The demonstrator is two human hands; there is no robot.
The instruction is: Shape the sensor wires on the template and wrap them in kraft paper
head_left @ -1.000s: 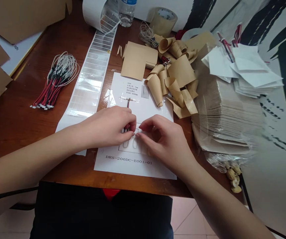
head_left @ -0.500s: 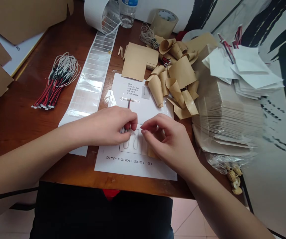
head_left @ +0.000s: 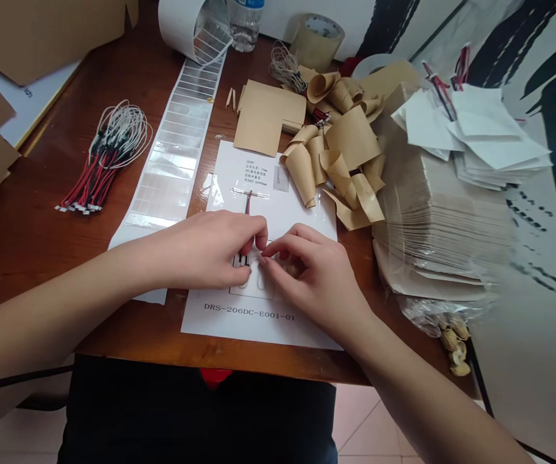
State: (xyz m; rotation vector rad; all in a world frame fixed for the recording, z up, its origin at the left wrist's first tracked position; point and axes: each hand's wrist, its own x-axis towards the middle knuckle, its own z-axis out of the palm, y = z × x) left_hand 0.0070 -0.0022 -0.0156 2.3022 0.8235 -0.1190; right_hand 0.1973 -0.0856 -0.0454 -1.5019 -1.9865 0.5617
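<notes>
Left hand [head_left: 205,248] pinches dark wire leads [head_left: 242,259] between its fingers, on a printed sheet [head_left: 258,332] on the desk [head_left: 31,258]. Right hand [head_left: 311,277] curls just beside them, its fingers' hold unclear.

Live from the bench [head_left: 137,335], and here's the person: two bare forearms, a left forearm [head_left: 50,316] and a right forearm [head_left: 432,386], ending in a slim left hand [head_left: 200,248] and right hand [head_left: 316,277] with short nails. Just below the bench's front edge, a black garment [head_left: 195,412], a red patch [head_left: 214,376] showing at its top. Beside it, a thin black cord [head_left: 21,380], or maybe a strap; hard to call!
</notes>
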